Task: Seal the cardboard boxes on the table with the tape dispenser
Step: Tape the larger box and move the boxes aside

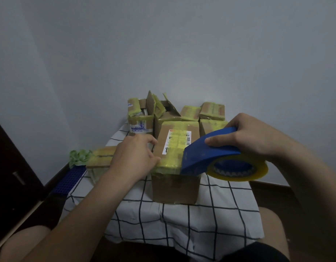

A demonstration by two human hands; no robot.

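A brown cardboard box [174, 188] with a white shipping label and yellowish tape along its top stands in the middle of the table. My right hand [246, 136] grips the blue tape dispenser [206, 155], whose front edge sits at the near top edge of this box; its yellow tape roll [239, 170] hangs off the right side. My left hand [136, 156] holds the box's left top edge, thumb on the taped top, fingers curled along the side.
The table wears a white cloth with a dark grid [182, 220]. Several more boxes stand behind, two with open flaps [159, 108], others taped [212, 110]. A flat taped box [101, 157] and green crumpled material [79, 157] lie left. My knees flank the table's front.
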